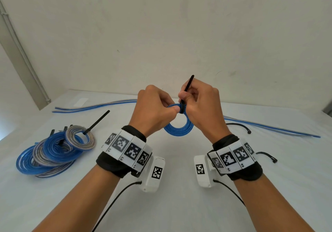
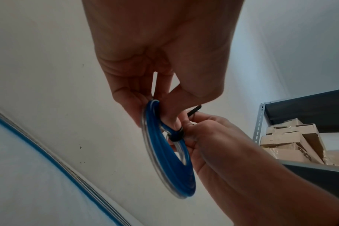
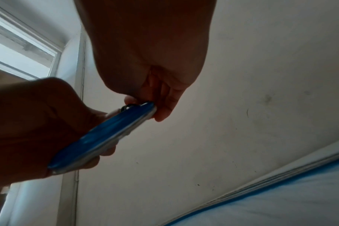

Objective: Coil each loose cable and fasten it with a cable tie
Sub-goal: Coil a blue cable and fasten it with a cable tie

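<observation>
A small blue cable coil (image 1: 177,130) hangs in the air above the white table, held between both hands. My left hand (image 1: 158,106) pinches the coil's top, thumb against the strands. A black cable tie (image 1: 186,90) is looped round the coil at the top, its tail sticking up. My right hand (image 1: 195,100) pinches that tail just above the loop. The left wrist view shows the coil (image 2: 170,160) edge-on with the tie's loop (image 2: 175,136) wrapped round it. In the right wrist view the coil (image 3: 105,136) is blurred between both hands.
A pile of tied blue and grey coils (image 1: 53,152) lies at the left, tie tails sticking up. Long loose blue and grey cables (image 1: 93,105) stretch across the far table, continuing right (image 1: 273,128). Two loose black ties (image 1: 240,126) (image 1: 267,156) lie at the right. The table's front middle is bare.
</observation>
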